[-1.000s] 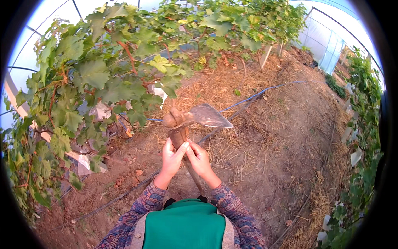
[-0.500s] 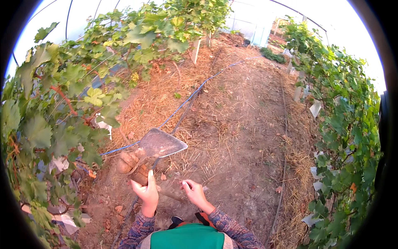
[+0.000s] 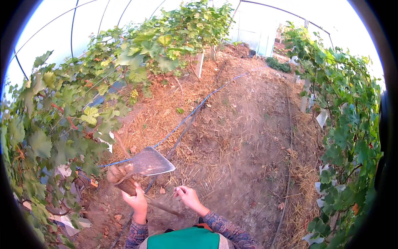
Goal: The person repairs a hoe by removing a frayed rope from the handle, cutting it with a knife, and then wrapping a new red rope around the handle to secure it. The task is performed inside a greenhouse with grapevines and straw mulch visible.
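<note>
1. We see the left hand [image 3: 137,202] closed around the wooden handle [image 3: 143,195] of a hoe [image 3: 143,164], just below its head, with the metal blade [image 3: 152,162] raised in front of us and pointing right, over the blue hose [image 3: 195,110].
2. The right hand [image 3: 187,196] sits beside the handle, fingers curled loosely; it does not seem to grip anything (we cannot tell whether a fingertip touches the shaft).
3. Risk: with only one hand holding, close under the heavy head, we judge the hoe could twist or drop, and the blade edge is near the right hand.
4. Risk: the hose runs straight beneath the blade, along the straw [image 3: 166,112]. A careless downward stroke could cut it.
5. Risk: the vines [image 3: 70,124] crowd in on the left. A swing that way could snag leaves or break a shoot.
6. Hidden: the lower end of the handle passes behind the hands and toward our body, so we cannot see where it ends.
7. Hard to make out: the brownish lump where the blade meets the handle may be caked soil or the socket; we cannot say which.
8. Cut off: the fisheye rim bends and darkens the edges, and the white tags among the vines on the right [image 3: 348,137] are too small to identify.
</note>
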Demonstrator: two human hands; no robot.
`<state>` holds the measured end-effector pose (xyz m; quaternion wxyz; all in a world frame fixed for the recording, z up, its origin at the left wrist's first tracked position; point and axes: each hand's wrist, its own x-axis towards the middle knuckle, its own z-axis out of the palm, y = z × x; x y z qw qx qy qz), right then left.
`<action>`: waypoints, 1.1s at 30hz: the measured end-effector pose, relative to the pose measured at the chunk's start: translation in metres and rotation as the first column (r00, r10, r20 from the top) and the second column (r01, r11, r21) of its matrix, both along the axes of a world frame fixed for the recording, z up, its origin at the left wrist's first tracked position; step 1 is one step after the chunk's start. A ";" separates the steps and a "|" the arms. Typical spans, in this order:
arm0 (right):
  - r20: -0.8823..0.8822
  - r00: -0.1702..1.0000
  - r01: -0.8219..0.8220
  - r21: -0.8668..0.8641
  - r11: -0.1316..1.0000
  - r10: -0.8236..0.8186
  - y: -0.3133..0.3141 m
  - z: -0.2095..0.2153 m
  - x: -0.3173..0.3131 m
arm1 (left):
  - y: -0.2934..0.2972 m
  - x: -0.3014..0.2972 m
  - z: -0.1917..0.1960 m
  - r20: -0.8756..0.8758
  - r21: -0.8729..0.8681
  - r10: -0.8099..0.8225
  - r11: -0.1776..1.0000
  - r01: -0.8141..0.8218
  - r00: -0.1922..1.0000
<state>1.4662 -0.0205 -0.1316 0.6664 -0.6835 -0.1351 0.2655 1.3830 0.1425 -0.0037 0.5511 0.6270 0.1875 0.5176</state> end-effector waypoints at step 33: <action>-0.116 0.745 0.649 -0.101 0.754 -0.657 -0.281 0.006 0.498 | -0.123 0.557 -0.135 -0.697 -0.282 -0.472 0.873 0.399 0.540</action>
